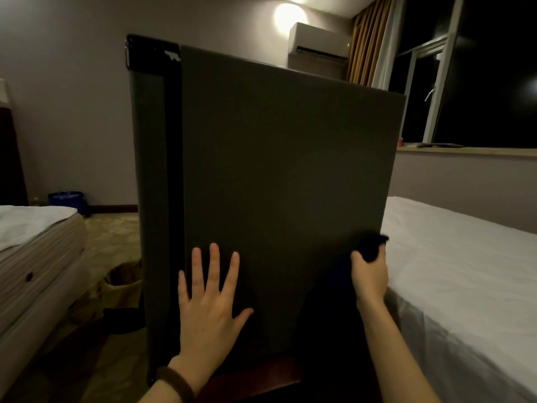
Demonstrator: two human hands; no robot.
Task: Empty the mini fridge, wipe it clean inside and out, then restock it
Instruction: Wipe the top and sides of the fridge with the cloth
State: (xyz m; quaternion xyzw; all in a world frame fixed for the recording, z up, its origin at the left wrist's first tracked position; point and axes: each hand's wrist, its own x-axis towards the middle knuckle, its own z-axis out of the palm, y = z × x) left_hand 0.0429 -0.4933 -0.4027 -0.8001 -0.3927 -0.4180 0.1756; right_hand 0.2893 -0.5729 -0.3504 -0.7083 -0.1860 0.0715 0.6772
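The mini fridge (pixel 284 184) is seen close up, filling the middle of the view, its broad dark flat panel faced head-on between two beds. The left hand (pixel 209 309) is laid flat against the lower part of that panel, fingers straight and spread, nothing gripped, so the cabinet appears to be steadied. At the panel's lower right edge the right hand (pixel 369 277) is closed around a dark cloth (pixel 370 247), a bunched tuft of it showing above the knuckles. The outside wipe is judged to be the step in hand, with the cloth held against the edge. For the next move, a pass across the wide panel is probably called for, pressure kept even while the fridge is braced. Whether the inside is done cannot be told.
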